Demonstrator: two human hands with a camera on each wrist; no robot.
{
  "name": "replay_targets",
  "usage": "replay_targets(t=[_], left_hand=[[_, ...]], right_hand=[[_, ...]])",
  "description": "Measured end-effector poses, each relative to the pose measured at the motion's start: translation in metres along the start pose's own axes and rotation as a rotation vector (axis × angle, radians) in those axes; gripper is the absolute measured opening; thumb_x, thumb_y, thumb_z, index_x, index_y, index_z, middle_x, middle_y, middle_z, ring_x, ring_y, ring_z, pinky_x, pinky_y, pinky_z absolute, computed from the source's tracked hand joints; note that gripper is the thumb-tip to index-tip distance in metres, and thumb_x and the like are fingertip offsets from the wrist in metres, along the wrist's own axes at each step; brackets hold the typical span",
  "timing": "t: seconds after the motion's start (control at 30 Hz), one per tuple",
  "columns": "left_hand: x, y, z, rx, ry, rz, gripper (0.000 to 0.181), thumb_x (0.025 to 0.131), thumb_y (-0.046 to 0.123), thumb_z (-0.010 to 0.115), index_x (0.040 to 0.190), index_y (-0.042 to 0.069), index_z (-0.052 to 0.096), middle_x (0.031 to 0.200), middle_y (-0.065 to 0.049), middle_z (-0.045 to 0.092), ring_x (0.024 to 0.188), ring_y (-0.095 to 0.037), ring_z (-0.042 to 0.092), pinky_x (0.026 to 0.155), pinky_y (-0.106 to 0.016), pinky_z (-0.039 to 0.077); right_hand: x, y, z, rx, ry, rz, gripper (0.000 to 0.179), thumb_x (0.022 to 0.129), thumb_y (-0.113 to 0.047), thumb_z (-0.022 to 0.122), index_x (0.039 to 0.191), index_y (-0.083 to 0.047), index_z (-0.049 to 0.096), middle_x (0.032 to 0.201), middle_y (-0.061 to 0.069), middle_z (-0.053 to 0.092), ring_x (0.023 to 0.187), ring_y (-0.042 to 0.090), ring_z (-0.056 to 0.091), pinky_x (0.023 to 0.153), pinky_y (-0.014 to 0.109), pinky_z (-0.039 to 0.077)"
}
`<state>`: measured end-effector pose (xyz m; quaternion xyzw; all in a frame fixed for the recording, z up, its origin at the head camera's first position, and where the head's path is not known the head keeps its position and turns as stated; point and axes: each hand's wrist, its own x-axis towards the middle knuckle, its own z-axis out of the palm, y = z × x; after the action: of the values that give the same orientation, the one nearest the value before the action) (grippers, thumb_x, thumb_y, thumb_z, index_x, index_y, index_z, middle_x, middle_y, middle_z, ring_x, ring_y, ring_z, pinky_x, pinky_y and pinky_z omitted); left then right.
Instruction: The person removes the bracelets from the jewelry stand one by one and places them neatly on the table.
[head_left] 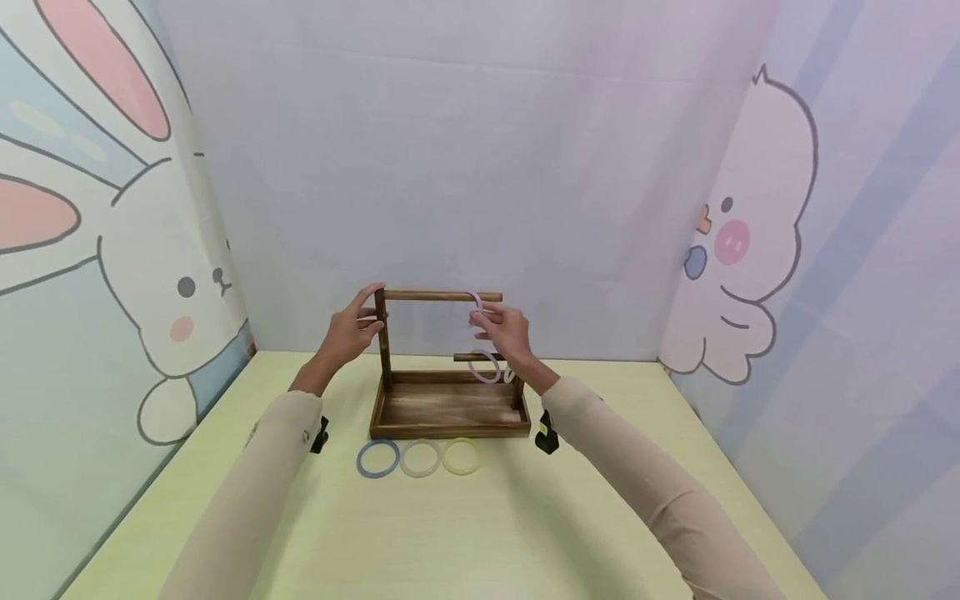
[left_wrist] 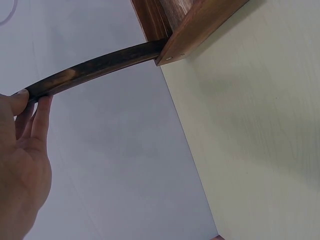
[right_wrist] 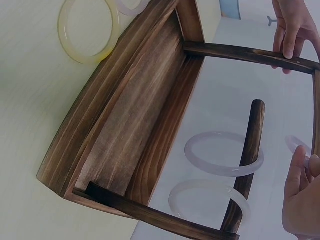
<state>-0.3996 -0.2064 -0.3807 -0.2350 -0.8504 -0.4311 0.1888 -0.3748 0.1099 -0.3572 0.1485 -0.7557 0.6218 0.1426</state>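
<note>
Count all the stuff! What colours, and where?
Flat table: 1, yellowish, centre
Walls: 3, pale, around table
Wooden tray stand: 1, brown, on table
Left round ring: 1, blue, table
Middle round ring: 1, pinkish, table
Right round ring: 1, yellow, table
Hanging round ring: 1, lavender, lower bar
Second hanging ring: 1, whitish, same bar
Held round ring: 1, lavender, by upper bar
Cartoon animals: 2, white, walls
Sleeves: 2, beige, arms
Devices: 2, black, wrists
Left hand: 1, bare, fingers on stand post
Right hand: 1, bare, fingers pinching held ring

Pale table [head_left: 465, 542], wooden rack [head_left: 450, 432], blue ring [head_left: 377, 476], whitish ring [head_left: 421, 475], yellow ring [head_left: 461, 473]
</note>
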Motion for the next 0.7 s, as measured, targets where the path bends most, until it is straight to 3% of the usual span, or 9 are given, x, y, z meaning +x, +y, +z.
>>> replay_targets(t=[0.7], left_hand=[[0.0,0.002,0.0,-0.005,0.002,0.006,0.082,0.098,-0.01,0.065,0.163,0.029,0.033,0.127,-0.031,0.067,0.119,-0.045,0.067,0.094,-0.054,0.06]], right_hand=[[0.001,0.001,-0.018,-0.006,0.01,0.038,0.033,0.101,-0.005,0.068,0.133,0.001,0.069,0.112,0.023,0.075,0.111,0.045,0.07,0.075,0.029,0.065]])
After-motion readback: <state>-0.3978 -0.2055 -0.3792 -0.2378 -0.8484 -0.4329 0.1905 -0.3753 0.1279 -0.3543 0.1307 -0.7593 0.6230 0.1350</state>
